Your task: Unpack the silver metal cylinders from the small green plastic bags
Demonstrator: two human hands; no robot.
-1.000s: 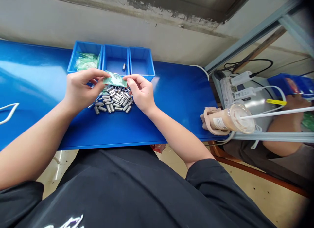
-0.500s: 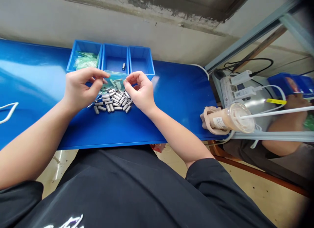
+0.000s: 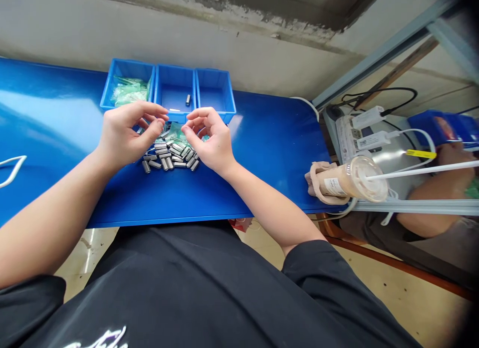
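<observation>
My left hand point(image 3: 129, 131) is over the left side of the pile, fingers curled, with a gap between thumb and index finger. Facing it, my right hand point(image 3: 211, 138) is half curled, its thumb apart from its fingers. Between them, a small green-tinted clear plastic bag point(image 3: 175, 132) appears to rest on the pile, near my right thumb. Below my fingers lie several short grey metal rods or sleeves point(image 3: 175, 156), heaped on the blue table. A small pale item point(image 3: 174, 110) shows near the front of the middle bin point(image 3: 175, 76); its kind is unclear.
Green plastic bags point(image 3: 130, 91) fill part of the left bin point(image 3: 108, 88). One metal piece point(image 3: 188, 100) sits in the middle bin, beside the right bin point(image 3: 213, 78). A drink cup point(image 3: 344, 180) in a carton holder stands at the table's right edge, near a metal frame and plugged chargers.
The plastic bag, stretched between both hands before, now lies lower against the pile. Both hands' fingers have come away from it, and a pale item now shows at the middle bin.
</observation>
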